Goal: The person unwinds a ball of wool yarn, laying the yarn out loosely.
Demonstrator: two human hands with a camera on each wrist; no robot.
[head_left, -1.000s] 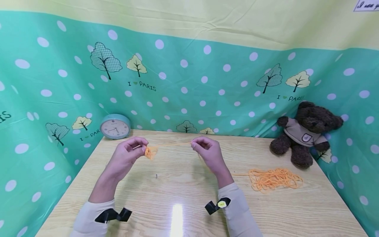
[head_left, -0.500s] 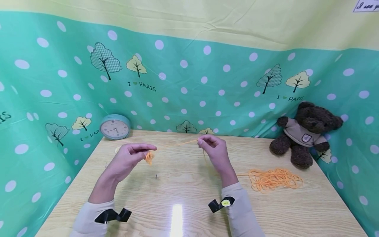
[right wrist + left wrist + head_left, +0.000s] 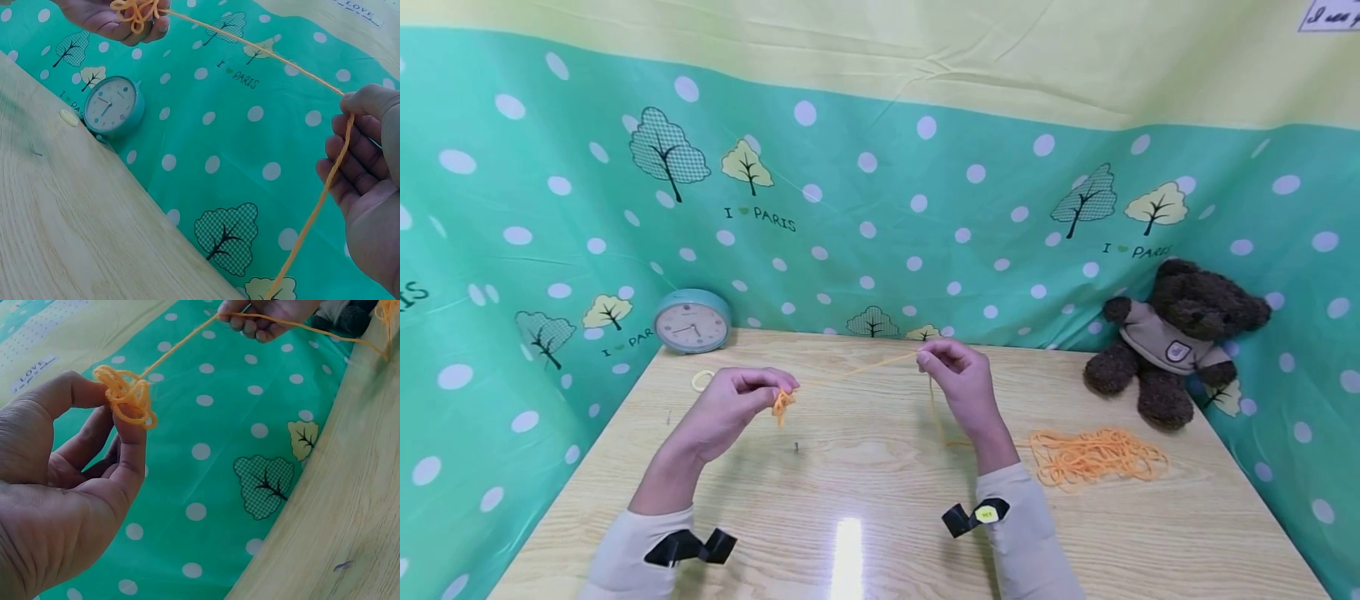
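Note:
My left hand (image 3: 726, 412) pinches a small looped bunch of orange yarn (image 3: 131, 397) between thumb and fingertips, above the table. From that bunch a single yarn strand (image 3: 275, 57) runs taut to my right hand (image 3: 962, 383), which pinches it between thumb and index finger. Below the right hand the strand hangs slack to the table and leads on to a loose orange yarn heap (image 3: 1097, 457) on the right. In the right wrist view the right hand's other fingers (image 3: 350, 181) curl loosely beside the hanging strand.
A teal clock (image 3: 692, 321) stands at the back left, with a pale ring (image 3: 702, 381) lying before it. A brown teddy bear (image 3: 1176, 342) sits at the back right. One small dark bit (image 3: 797, 447) lies on the wooden table (image 3: 880, 500). A polka-dot curtain (image 3: 880, 208) closes off the back.
My right hand has moved to the right, lengthening the strand between the hands. The left hand has lowered slightly, its fingers briefly straightening and then bending onto the yarn bunch. The pale ring has come into view.

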